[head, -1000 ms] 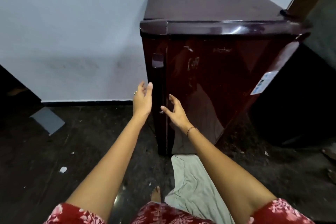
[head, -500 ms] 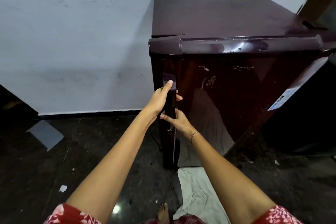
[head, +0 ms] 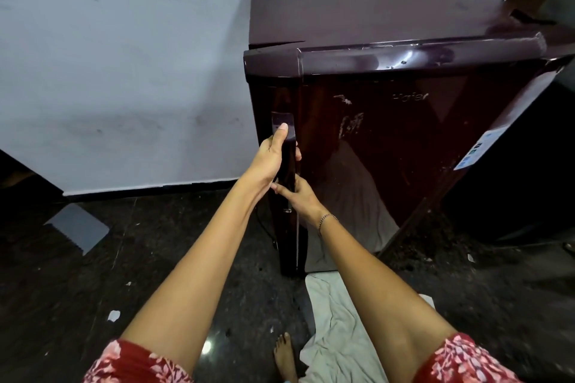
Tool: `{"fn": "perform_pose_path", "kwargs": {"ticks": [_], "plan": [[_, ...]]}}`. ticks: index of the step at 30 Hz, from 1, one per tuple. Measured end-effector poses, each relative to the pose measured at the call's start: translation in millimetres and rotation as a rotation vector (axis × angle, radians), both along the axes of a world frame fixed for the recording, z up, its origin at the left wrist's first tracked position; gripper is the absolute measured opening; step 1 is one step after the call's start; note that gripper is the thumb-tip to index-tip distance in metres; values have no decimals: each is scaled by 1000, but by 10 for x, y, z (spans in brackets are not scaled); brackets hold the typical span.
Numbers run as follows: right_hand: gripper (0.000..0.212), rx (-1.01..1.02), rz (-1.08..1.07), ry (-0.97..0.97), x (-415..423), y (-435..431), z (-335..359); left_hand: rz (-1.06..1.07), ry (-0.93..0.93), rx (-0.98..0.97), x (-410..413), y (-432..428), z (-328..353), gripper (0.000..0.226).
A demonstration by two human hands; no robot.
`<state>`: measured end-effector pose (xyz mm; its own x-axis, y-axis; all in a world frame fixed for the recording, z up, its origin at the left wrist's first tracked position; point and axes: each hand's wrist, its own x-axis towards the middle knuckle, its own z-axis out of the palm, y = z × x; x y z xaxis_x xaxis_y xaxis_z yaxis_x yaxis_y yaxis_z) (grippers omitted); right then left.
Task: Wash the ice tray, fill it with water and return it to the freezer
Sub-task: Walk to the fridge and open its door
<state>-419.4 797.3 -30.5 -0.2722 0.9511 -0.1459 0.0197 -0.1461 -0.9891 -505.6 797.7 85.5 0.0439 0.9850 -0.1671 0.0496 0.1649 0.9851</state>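
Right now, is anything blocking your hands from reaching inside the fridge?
Yes, the fridge door, which looks shut. The left hand and the right hand both grip its handle at the door's left edge. No ice tray is in view.

Pretty dim room overall, pale wall point(head: 124, 71) catches soft light, glossy fridge door point(head: 389, 165) throws glare streaks and reflections, floor point(head: 77, 305) goes murky, and wide-angle bending warps the edges.

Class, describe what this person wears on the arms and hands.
The left sleeve and right sleeve are short, red, with a pale flower print; arms are bare below them. A thin bracelet circles the right wrist. Neither left hand nor right hand is gloved.
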Motion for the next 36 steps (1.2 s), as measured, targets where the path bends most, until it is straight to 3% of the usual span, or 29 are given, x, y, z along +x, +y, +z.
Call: {"fn": "perform_pose_path", "kwargs": {"ticks": [7, 11, 16, 19, 22, 24, 29, 36], "plan": [[11, 38, 77, -46, 188, -360, -33, 54, 16, -11, 164, -437, -1, 51], [24, 44, 71, -49, 337, -689, -63, 151, -14, -79, 339, -805, 17, 47], [44, 84, 14, -87, 557, -1243, 28, 500, 400, 33, 515, -1378, 11, 62], [53, 147, -88, -144, 631, -1508, -3, 560, 471, 249, 581, -1539, 11, 75], [38, 297, -228, -203, 745, -1870, 89, 467, 374, 417, 678, -1767, 47, 91], [42, 433, -331, -205, 825, -2061, 230, 395, 303, 482, 740, -1893, 60, 95], [56, 744, -577, -218, 974, -2281, 805, 430, 208, 578, 856, -2156, 69, 79], [52, 1052, -580, -606, 1197, -2475, 1499, 520, 284, 667, 1070, -2407, 150, 66]]}}
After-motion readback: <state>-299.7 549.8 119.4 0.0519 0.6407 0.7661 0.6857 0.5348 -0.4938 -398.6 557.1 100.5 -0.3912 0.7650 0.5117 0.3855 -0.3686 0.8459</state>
